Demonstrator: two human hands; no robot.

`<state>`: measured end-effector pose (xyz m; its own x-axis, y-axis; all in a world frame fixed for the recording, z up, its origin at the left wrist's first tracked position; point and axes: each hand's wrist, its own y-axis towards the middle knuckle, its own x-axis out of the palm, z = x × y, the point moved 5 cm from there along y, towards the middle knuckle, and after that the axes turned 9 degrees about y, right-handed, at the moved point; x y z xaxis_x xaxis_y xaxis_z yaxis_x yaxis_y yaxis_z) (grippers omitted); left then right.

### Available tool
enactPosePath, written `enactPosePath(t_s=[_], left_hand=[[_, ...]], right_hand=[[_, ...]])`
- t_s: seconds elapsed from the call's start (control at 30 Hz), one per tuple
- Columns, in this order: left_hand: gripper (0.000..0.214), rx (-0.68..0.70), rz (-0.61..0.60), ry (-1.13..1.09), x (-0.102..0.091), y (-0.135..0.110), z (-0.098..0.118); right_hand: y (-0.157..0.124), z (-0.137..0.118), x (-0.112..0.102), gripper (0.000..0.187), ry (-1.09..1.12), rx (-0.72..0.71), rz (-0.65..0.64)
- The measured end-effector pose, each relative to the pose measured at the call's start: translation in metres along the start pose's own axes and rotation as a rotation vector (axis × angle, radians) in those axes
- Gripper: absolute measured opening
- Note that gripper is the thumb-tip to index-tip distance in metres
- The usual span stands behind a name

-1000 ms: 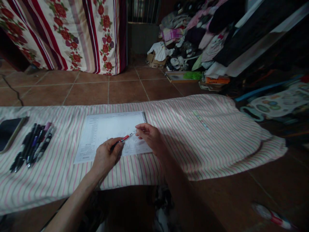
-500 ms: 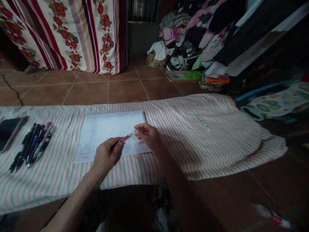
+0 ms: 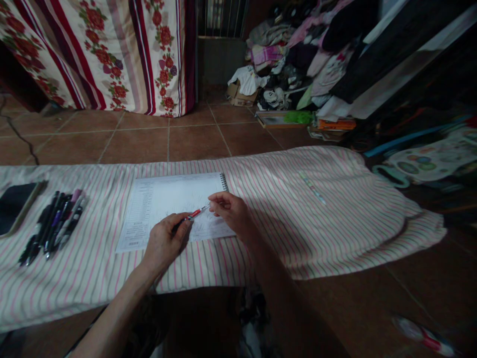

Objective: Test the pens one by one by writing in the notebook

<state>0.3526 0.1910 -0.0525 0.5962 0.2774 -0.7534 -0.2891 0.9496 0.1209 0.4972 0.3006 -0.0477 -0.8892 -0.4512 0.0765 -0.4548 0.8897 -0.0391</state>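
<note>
From my head view, my left hand [image 3: 166, 239] grips a red pen [image 3: 196, 214] over the spiral notebook [image 3: 171, 194], my right hand [image 3: 231, 211] pinching its pale end; both hide some page. Bunched pens [image 3: 55, 221] lie left on the striped cloth [image 3: 346, 223], a thin stick [image 3: 313, 188] right.

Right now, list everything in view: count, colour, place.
Pen: 1, red, dark and silver, between hands
Notepad: 1, white, on cloth
Loose pens: several, mostly black, cloth's left
Phone or tablet: 1, dark, left edge
Slim stick: 1, pale multicoloured, cloth's right
Cloth: 1, white-pink-grey striped, centre
Curtain: 1, white and red, far left
Clothes pile: 1, mixed, beyond cloth
Box: 1, brown, by clothes
Bottle: 1, clear and red, lower right floor
Floor tiles: many, brown, around cloth
Cable: 1, dark, left floor
Other clutter: uncounted, mixed, right edge
Left hand: 1, at pen's dark end
Right hand: 1, at pen's silver end
</note>
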Motion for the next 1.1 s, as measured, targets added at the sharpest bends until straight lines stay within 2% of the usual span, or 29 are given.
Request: enactPosePath(t_s=[0.3,1.1], left_hand=[[0.031,0.060,0.021,0.084,-0.0044,-0.0006,0.0071],[0.031,0.087,0.042,0.112,-0.0040,-0.0008,0.0063]], right_hand=[[-0.0003,0.0051,0.0015,0.012,-0.091,-0.059,-0.081],[-0.0021,0.0022,0.0040,0.011,-0.079,-0.079,-0.117]])
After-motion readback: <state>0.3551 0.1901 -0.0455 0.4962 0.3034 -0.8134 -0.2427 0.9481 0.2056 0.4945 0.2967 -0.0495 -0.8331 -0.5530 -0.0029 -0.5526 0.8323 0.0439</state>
